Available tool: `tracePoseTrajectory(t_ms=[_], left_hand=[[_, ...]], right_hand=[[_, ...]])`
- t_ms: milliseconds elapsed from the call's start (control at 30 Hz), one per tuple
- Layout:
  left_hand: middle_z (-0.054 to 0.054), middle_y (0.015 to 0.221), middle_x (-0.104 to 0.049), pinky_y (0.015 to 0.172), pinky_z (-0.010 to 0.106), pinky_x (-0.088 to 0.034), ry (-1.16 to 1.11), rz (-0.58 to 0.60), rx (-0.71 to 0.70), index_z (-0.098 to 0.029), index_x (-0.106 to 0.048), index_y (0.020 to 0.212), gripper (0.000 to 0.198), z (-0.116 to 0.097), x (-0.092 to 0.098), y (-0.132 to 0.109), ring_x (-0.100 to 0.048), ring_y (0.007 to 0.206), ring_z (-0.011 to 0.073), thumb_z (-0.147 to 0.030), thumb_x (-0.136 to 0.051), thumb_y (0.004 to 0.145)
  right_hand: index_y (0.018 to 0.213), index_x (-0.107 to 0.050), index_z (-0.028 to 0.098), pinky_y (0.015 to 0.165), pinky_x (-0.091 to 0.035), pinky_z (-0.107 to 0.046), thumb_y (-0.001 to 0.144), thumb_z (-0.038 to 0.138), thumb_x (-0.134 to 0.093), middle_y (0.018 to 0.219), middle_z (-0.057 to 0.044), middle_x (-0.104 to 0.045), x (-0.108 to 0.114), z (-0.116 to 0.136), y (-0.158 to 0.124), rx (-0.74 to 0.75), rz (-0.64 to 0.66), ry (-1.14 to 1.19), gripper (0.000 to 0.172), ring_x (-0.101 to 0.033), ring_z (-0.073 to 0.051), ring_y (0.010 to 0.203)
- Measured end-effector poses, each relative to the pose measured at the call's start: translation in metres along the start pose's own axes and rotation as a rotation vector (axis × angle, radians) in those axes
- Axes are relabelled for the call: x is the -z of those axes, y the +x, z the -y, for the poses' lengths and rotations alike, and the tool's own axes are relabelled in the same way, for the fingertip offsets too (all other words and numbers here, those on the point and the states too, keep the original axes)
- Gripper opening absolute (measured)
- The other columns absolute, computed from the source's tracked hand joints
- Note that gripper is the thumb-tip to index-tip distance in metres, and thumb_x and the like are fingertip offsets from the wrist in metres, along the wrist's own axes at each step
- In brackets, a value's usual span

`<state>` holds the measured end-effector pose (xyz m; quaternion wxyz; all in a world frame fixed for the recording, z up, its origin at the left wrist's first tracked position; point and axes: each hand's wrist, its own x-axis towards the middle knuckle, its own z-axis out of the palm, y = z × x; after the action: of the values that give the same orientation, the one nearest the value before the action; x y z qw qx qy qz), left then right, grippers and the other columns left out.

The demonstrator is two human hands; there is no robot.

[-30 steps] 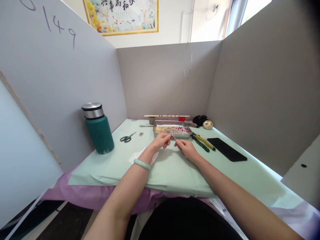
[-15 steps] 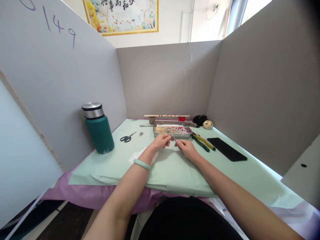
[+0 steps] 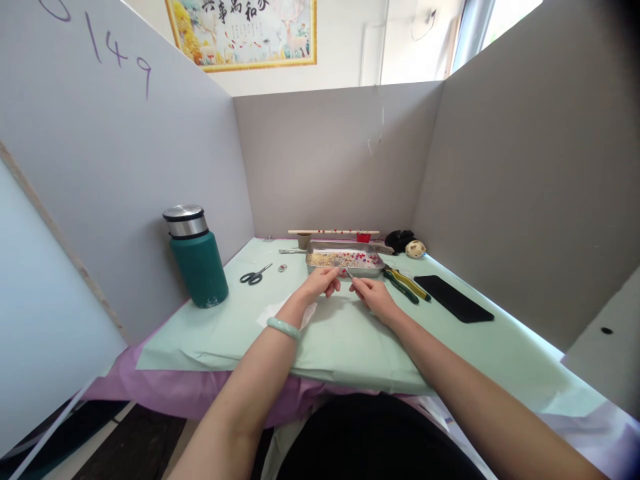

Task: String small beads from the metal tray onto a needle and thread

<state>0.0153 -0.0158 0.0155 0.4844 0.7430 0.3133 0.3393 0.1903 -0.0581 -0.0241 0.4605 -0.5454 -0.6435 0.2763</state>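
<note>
My left hand, with a pale green bangle on the wrist, is closed in a pinch above the table. What it holds is too small to make out; tiny red beads show just beside its fingertips. My right hand is closed around a thin grey metal tool, whose tip points up and left toward the left hand. Right behind both hands stands a shallow metal tray with small tan, red and purple beads in it.
At left stand a green bottle and black-handled scissors. Green-yellow pliers and a black slab lie at right. Behind the tray are a beaded stick, a small brown cup and a red cup. Grey partitions enclose the table.
My left hand has drawn slightly left, so the gap between the two hands is wider. The right hand has hardly moved, and the red beads show more plainly between them.
</note>
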Motion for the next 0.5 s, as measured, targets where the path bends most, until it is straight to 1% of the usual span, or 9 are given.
tracePoseTrajectory(t_ms=[100, 233, 500], left_hand=[[-0.002, 0.058, -0.053, 0.043, 0.018, -0.032, 0.005, 0.0, -0.006, -0.01, -0.059, 0.088, 0.035, 0.001, 0.0008, 0.0004, -0.037, 0.038, 0.0037, -0.041, -0.044, 0.083], [-0.003, 0.055, -0.054, 0.044, 0.018, -0.032, 0.019, -0.009, -0.036, -0.011, -0.061, 0.084, 0.026, 0.0036, 0.0017, 0.0026, -0.037, 0.038, 0.0034, -0.034, -0.049, 0.081], [-0.003, 0.054, -0.055, 0.041, 0.018, -0.032, -0.034, -0.033, -0.059, -0.01, -0.059, 0.084, 0.028, 0.0088, 0.0007, 0.0066, -0.038, 0.035, 0.0034, -0.034, -0.045, 0.083]], right_hand=[[0.09, -0.06, 0.013, 0.058, -0.049, -0.026, 0.09, 0.041, -0.048, 0.078, 0.0, -0.06, 0.0009, -0.002, 0.0008, 0.001, -0.011, -0.015, 0.031, -0.058, -0.01, 0.064], [0.09, -0.06, 0.013, 0.059, -0.05, -0.026, 0.09, 0.041, -0.048, 0.079, 0.0, -0.061, 0.0, -0.0026, 0.0015, -0.001, -0.016, -0.036, 0.031, -0.059, -0.011, 0.064], [0.096, -0.06, 0.013, 0.064, -0.051, -0.029, 0.091, 0.039, -0.048, 0.085, -0.002, -0.062, 0.0013, 0.0015, -0.0002, 0.023, 0.003, -0.073, 0.029, -0.06, -0.012, 0.07]])
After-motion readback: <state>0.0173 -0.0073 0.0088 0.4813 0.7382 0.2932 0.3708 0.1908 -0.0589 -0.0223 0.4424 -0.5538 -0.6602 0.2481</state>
